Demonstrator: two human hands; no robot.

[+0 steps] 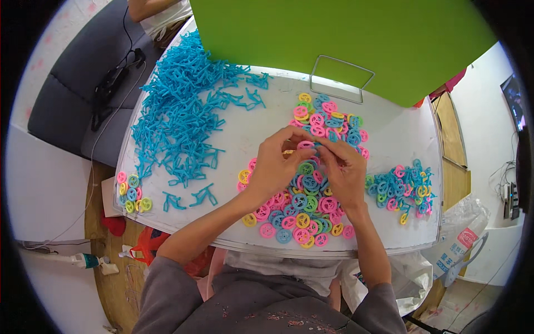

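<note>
Over the middle of the white table, my two hands meet above a heap of small spoked plastic wheels (299,201) in pink, blue, yellow and green. A pink wheel (305,145) is pinched in my left hand (277,161). At its edge, the closed fingertips of my right hand (346,170) hold a small blue plastic piece (317,146), mostly hidden by the fingers. More wheels (328,119) spread out beyond my hands. To the left lies a large pile of blue forked plastic parts (178,106). Right of my hands is a smaller pile of blue parts with coloured wheels on them (403,186).
A tall green panel (345,44) stands along the table's far side, with a bent wire frame (342,78) before it. A few wheels (133,193) lie near the left edge. Plastic bags (409,278) hang below the right side. Another person's arm (147,8) shows at far left.
</note>
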